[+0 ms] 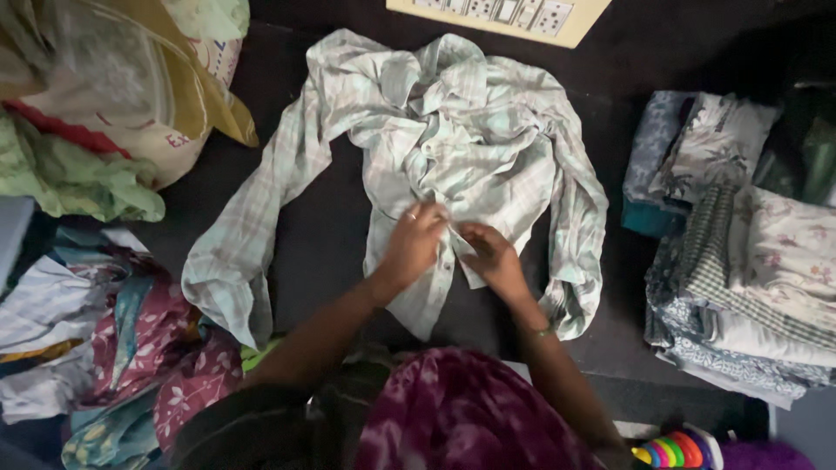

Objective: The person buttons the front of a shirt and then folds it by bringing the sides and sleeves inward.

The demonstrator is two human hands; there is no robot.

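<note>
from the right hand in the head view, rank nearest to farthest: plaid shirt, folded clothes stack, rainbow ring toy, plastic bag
1. Pale green plaid shirt, touched by the right hand.
2. Folded patterned clothes stack, right side.
3. Rainbow plastic ring toy, bottom right.
4. Clear plastic bag, top left.

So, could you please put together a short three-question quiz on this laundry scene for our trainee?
1. True or false: both hands meet on the front of the pale checked shirt.
2. Which side of the shirt holds the stack of folded clothes? A) the person's left B) the person's right
3. Fill in: the left hand wears a ____ on one finger.

Key: 1 true; the right hand is beside the left at the shirt's front edges. 2 B. 3 ring.
</note>
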